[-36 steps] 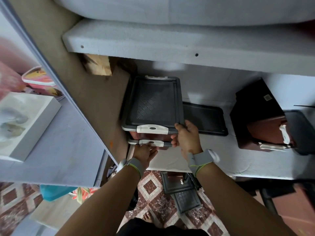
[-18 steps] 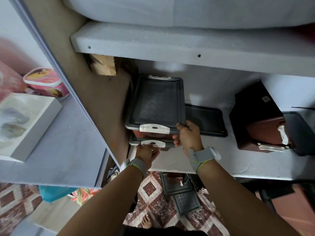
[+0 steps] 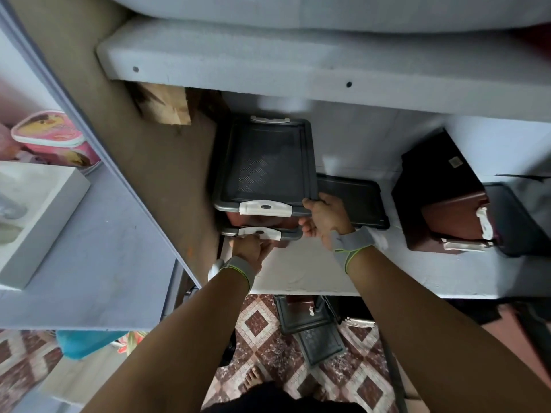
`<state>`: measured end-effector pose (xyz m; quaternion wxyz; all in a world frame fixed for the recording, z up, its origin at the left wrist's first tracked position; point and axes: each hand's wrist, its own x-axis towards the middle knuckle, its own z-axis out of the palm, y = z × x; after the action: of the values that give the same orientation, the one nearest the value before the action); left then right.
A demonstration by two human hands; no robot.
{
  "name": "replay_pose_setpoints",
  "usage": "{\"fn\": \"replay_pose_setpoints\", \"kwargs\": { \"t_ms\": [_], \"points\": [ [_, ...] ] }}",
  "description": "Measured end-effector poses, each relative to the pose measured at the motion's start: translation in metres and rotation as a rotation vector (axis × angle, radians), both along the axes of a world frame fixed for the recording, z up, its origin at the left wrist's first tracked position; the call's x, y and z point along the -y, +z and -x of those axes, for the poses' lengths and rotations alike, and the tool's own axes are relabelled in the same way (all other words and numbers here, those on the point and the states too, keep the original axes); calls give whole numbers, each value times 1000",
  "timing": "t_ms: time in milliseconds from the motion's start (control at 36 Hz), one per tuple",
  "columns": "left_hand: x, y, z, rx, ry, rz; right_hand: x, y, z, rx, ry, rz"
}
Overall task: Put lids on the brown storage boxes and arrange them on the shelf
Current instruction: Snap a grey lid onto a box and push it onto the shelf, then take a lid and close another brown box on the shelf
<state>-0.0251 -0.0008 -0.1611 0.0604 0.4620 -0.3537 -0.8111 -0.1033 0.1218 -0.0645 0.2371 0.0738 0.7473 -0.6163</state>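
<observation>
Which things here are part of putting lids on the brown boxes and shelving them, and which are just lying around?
Job: stacked lidded boxes, loose lid, tipped brown box, shelf, floor lids, both hands.
Lying about: pink tub, white box.

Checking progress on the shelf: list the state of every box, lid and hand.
Top box: lidded, stacked.
Bottom box: lidded, underneath.
Loose lid: flat on shelf.
Tipped box: on its side.
Left hand: at lower latch.
Right hand: holding stack's corner.
</observation>
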Motion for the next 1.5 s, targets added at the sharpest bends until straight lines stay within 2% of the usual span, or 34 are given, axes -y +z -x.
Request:
{"fn": "replay_pose_setpoints", "kwargs": {
  "t_ms": [278,444,722,889,1167,1278,1361,1417,1444,1500],
  "points": [
    [-3,0,5,-6,17,3,-5,6,5,14,41,63],
    [-17,-13,3,-59,51,24,-37,2,10,28,168,116],
    [-99,-11,8,48,-320,106,-160,-35,39,204,-35,14],
    [-154,18,65,-31,-515,152,-233,-32,54,231,-165,-17],
    [-275,89,176,-195,-662,459,-336,-11,76,247,-272,38],
    [-319,116,205,-153,-602,808,-366,-10,89,233,-334,98],
    [-333,121,218,-97,-671,821,-370,-12,93,244,-331,116],
    [-346,120,227,-32,-810,833,-378,-13,99,257,-301,127],
    [-351,116,232,-26,-880,887,-384,-15,102,267,-289,143],
    [-354,110,243,16,-888,1004,-390,-19,104,269,-287,159]
  ]
}}
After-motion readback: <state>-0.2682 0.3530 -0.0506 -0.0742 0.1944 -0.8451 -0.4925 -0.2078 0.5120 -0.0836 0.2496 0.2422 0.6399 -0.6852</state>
